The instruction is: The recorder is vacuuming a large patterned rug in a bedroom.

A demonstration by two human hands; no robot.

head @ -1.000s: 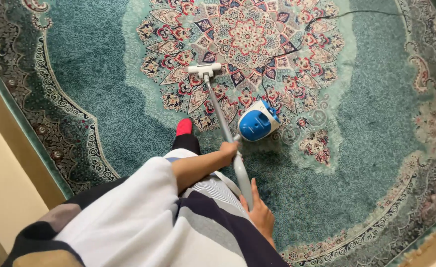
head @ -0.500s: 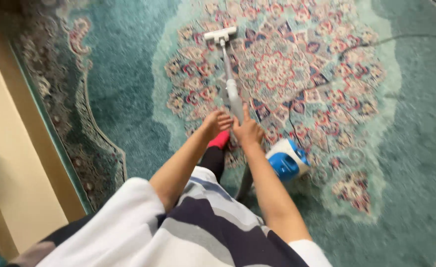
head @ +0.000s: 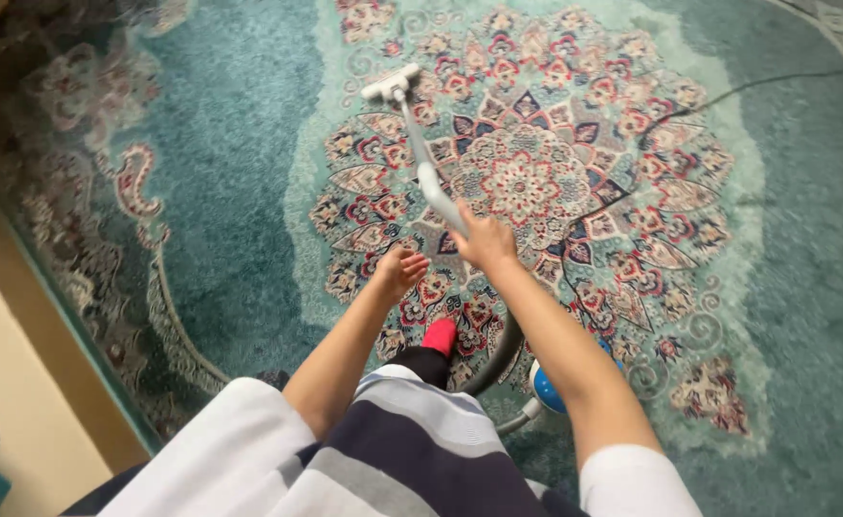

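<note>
We see the right hand (head: 484, 239) clasped around the vacuum wand (head: 420, 163), which runs toward eleven o'clock across the patterned carpet (head: 230, 191) to its floor nozzle (head: 390, 84); the left hand (head: 399, 271), loosely curled, holds nothing.

The wand (head: 420, 144), held in the right hand (head: 484, 241), is showing as smooth pale plastic with a dull sheen, its upper tube looking like brushed metal. The nozzle (head: 390, 84) beyond the grip is appearing as matt white plastic. The hose (head: 501, 356) behind the grip is looking like grey ribbed plastic. The canister (head: 546, 388) is presenting glossy blue and white plastic. The carpet (head: 230, 191) is showing soft, short-piled woven cloth. The sock (head: 439, 336) is reading as matt knit.
</note>
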